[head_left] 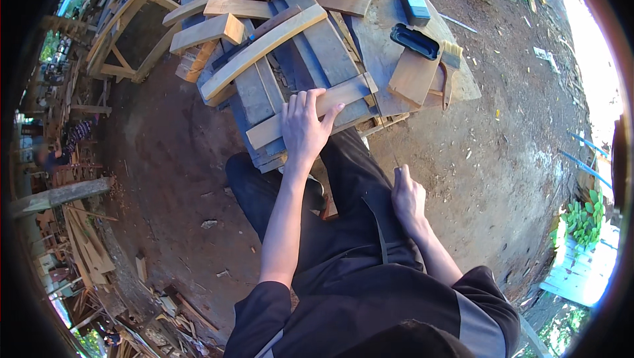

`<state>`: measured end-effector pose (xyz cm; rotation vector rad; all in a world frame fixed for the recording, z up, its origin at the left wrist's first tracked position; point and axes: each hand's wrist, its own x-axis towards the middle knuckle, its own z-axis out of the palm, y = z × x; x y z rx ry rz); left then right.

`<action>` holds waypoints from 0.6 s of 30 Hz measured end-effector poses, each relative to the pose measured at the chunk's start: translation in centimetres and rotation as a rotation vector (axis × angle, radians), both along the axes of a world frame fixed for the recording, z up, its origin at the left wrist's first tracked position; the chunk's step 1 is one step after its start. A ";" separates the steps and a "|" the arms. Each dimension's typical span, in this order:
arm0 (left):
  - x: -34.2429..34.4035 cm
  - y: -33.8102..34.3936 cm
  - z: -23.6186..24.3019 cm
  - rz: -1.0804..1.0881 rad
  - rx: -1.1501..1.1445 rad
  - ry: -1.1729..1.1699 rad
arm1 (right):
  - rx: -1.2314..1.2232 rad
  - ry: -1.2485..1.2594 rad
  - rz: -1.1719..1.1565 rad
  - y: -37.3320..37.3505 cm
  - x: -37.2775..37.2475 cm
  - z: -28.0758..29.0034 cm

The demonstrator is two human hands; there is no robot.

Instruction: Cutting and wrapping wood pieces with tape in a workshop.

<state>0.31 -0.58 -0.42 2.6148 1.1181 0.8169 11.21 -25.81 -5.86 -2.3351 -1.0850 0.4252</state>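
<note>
Left hand [306, 127] loosely curled over pale board [353, 91], thumb on top, holding it at near edge of counter [376, 41]. Right hand [409, 198] well apart, by right thigh; fingers folded in, cannot tell if anything held. Beyond left hand: curved wooden piece [264, 51]. Beyond right: brush [452, 55], black tray [415, 41].

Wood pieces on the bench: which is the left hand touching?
The straight strip along the near edge: the left hand lies across it; the others lie clear.
</note>
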 end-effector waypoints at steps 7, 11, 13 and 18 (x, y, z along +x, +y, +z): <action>0.1 -0.1 0.1 -0.003 -0.032 0.021 | -0.017 0.024 0.049 2.0 -1.0 1.2; 0.4 0.0 -0.1 -0.021 -0.007 0.005 | 0.008 0.023 0.041 2.5 -1.7 -0.3; 0.1 -0.1 -0.1 -0.020 -0.005 0.006 | -0.016 0.032 -0.055 2.6 -1.2 0.6; 0.1 -0.1 0.0 0.005 -0.011 0.023 | -0.031 0.018 -0.076 4.1 1.1 0.8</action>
